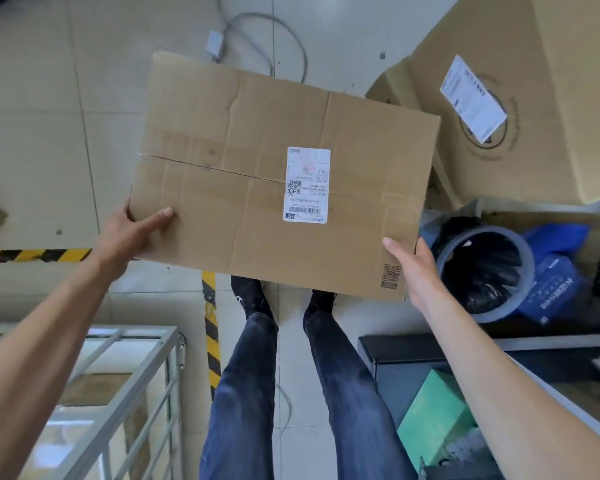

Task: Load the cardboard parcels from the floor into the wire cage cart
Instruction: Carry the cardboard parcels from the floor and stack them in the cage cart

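Note:
I hold a large flat cardboard parcel (243,168) with a white shipping label out in front of me, above the floor and my feet. My left hand (132,230) grips its near left corner, thumb on top. My right hand (416,268) clasps its near right corner. The wire cage cart (132,368) stands at the lower left, grey metal bars, with cardboard parcels visible inside. More cardboard parcels (520,98) with a white label lie at the upper right.
Yellow-black hazard tape (211,341) runs along the tiled floor beside the cart. A grey bin with a black bag (485,271), blue packs and a dark counter with a green box (430,417) stand on the right. A grey cable (291,39) loops on the floor ahead.

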`<state>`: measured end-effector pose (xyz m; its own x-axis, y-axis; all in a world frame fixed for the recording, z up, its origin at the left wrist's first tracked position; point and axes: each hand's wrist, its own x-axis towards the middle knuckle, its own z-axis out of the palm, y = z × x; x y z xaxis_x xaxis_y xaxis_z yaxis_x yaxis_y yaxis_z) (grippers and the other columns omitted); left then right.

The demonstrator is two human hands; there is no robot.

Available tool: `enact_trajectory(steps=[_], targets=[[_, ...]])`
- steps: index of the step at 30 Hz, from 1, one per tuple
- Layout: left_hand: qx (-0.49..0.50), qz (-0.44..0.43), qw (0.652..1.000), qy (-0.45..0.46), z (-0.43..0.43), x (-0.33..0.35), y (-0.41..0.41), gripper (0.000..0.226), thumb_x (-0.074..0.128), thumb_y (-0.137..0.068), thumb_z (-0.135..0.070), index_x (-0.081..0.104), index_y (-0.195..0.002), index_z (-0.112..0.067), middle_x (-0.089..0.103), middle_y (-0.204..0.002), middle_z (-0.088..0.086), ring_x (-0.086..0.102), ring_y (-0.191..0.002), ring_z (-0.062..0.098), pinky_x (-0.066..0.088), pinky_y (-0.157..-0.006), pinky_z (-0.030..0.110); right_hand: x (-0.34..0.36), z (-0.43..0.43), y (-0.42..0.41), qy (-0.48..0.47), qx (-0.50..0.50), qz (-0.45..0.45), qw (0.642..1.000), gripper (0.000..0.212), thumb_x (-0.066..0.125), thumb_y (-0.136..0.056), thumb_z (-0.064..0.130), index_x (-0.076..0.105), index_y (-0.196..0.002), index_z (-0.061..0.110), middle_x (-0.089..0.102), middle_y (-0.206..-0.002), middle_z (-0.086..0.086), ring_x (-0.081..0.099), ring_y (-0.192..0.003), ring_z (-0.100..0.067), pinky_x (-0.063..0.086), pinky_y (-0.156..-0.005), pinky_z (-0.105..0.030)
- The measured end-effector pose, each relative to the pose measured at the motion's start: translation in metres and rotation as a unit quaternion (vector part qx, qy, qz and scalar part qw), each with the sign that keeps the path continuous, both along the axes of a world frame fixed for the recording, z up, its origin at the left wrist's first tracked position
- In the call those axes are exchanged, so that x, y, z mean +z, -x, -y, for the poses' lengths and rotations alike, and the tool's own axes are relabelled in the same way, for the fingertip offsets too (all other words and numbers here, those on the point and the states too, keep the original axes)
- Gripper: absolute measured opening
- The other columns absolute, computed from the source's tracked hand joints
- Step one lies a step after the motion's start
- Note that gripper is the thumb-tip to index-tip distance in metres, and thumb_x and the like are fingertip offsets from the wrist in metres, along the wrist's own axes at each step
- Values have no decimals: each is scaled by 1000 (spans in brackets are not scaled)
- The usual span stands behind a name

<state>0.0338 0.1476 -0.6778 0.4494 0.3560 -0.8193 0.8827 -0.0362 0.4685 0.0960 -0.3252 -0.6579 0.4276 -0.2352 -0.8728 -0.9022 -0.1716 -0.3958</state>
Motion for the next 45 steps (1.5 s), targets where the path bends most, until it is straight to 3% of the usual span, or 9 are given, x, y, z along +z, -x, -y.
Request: enact_trajectory(steps=[8, 14, 18, 21, 29, 31, 37, 42, 45], targets=[[48, 54, 996, -50, 10, 175, -5, 50, 77, -83, -35, 56, -123, -14, 64, -103, -2, 61, -88, 12, 47, -64, 24, 172, -15, -17, 9, 3, 100, 995, 46, 72, -90, 30, 54, -132, 26, 67, -120, 6, 65, -109, -16, 54, -88, -38], [107, 112, 982, -107, -13, 319, 29, 52, 79, -80, -41, 59, -119, -14, 67, -102, -5, 64, -88, 11, 52, -67, 30, 298, -48, -42, -15, 69, 155, 985, 95, 82, -60, 62, 46, -142, 30, 63, -132, 7, 62, -118, -18, 50, -101, -50], [180, 137, 963, -143, -28, 405, 88, 64, 82, -73, -51, 57, -123, -19, 66, -108, -5, 64, -95, 13, 54, -78, 35, 371, -96, -52, -65, 149, 216, 963, 44, 76, -82, 37, 60, -122, 27, 71, -115, 8, 67, -107, -14, 54, -96, -43], [245, 135, 943, -181, -29, 463, 156, 75, 81, -70, -58, 56, -128, -17, 65, -117, 1, 63, -103, 22, 53, -85, 39, 423, -141, -45, -111, 216, 241, 940, 34, 73, -88, 29, 60, -119, 27, 71, -112, 9, 68, -101, -10, 55, -81, -32], [490, 126, 815, -284, 9, 585, 404, 58, 81, -73, -50, 60, -117, -18, 69, -104, 1, 66, -91, 18, 51, -67, 31, 519, -293, 44, -245, 433, 249, 831, 38, 75, -86, 30, 63, -122, 22, 74, -110, 1, 71, -98, -19, 58, -80, -41], [535, 116, 776, -313, 25, 610, 468, 56, 82, -74, -47, 62, -117, -17, 70, -106, 3, 67, -95, 21, 54, -74, 35, 541, -332, 90, -278, 481, 238, 796, 43, 74, -87, 33, 60, -126, 24, 73, -112, 3, 70, -97, -16, 57, -73, -37], [642, 83, 668, -367, 100, 658, 641, 59, 82, -74, -47, 63, -119, -13, 69, -110, 5, 66, -93, 20, 52, -78, 33, 584, -415, 247, -334, 604, 212, 692, 51, 77, -81, 41, 57, -125, 25, 70, -112, 0, 68, -100, -24, 57, -88, -50], [715, 63, 582, -382, 178, 672, 771, 59, 79, -79, -42, 60, -126, -10, 65, -112, 7, 62, -91, 21, 45, -66, 23, 604, -437, 400, -363, 673, 189, 616, 47, 76, -84, 36, 57, -124, 23, 70, -111, -3, 68, -97, -24, 58, -80, -44], [735, 45, 561, -378, 225, 670, 840, 63, 80, -76, -47, 61, -125, -11, 66, -109, 6, 61, -86, 17, 48, -69, 27, 601, -431, 485, -374, 704, 171, 579, 44, 74, -87, 34, 58, -125, 20, 70, -109, -4, 68, -91, -21, 56, -66, -34]])
